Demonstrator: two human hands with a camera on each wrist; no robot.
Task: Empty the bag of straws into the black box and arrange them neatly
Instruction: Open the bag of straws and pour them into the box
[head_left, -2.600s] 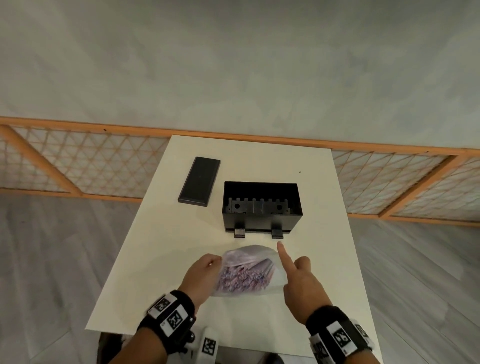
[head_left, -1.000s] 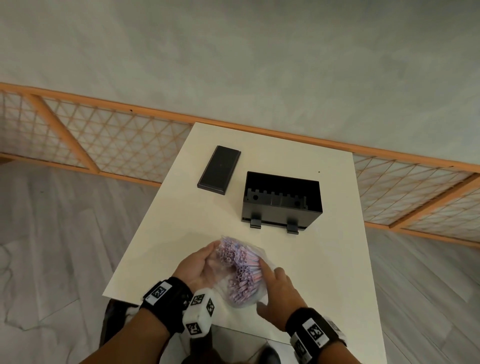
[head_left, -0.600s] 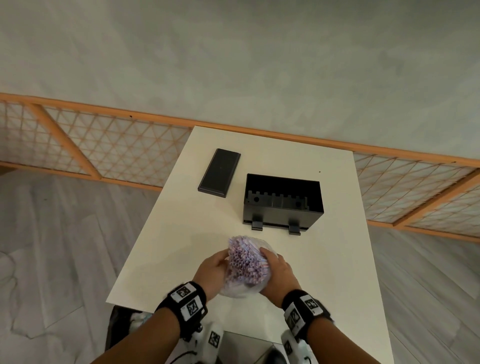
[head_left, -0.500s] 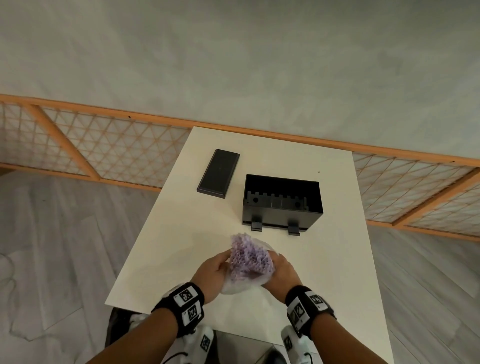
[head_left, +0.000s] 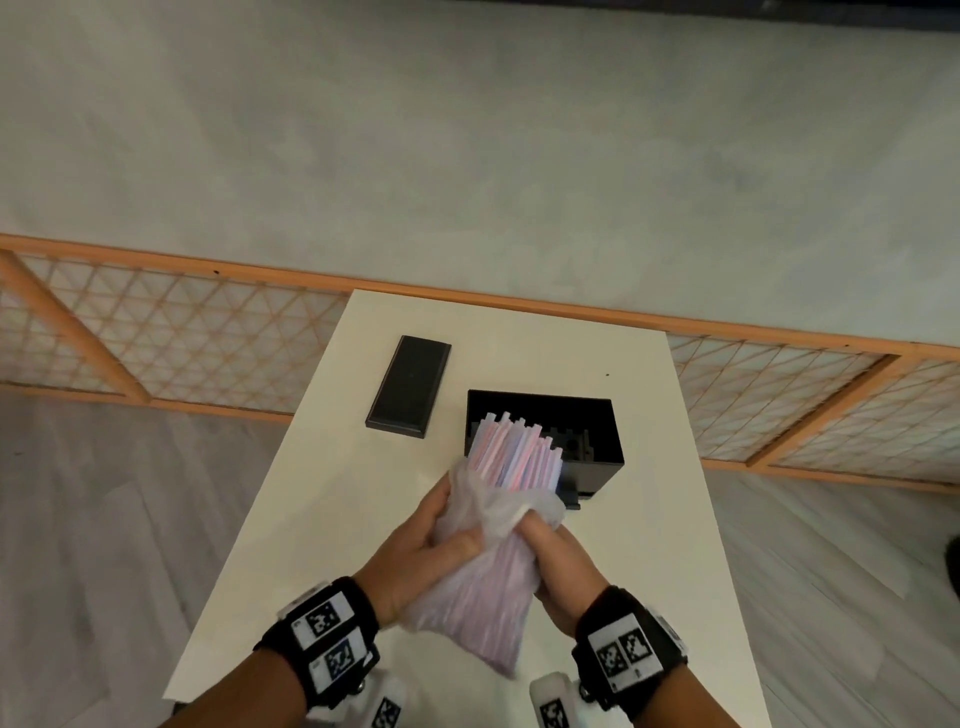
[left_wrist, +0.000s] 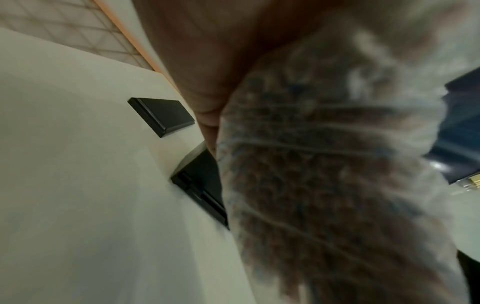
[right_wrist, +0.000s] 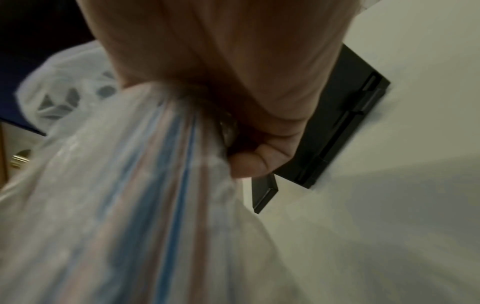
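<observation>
Both hands hold a clear plastic bag (head_left: 478, 587) of pink, white and blue straws, tilted away from me toward the black box (head_left: 597, 431). My left hand (head_left: 426, 535) grips the bag's left side; my right hand (head_left: 550, 556) grips its right side, fingers curled into the plastic. A bundle of straws (head_left: 511, 452) sticks out of the bag's mouth, its tips over the box's left half. In the left wrist view the bag (left_wrist: 324, 185) fills the frame beside the box (left_wrist: 200, 185). The right wrist view shows the bag (right_wrist: 130, 205) bunched in my fingers above the box (right_wrist: 345, 115).
A flat black lid (head_left: 410, 387) lies on the white table (head_left: 311, 519) left of the box, seen also as the lid (left_wrist: 161, 115) in the left wrist view. An orange-framed lattice fence (head_left: 171, 338) runs behind the table. Grey floor lies on both sides.
The bag went from upright near the table's front edge to tilted forward at the box. Straws now slide out of its mouth over the box.
</observation>
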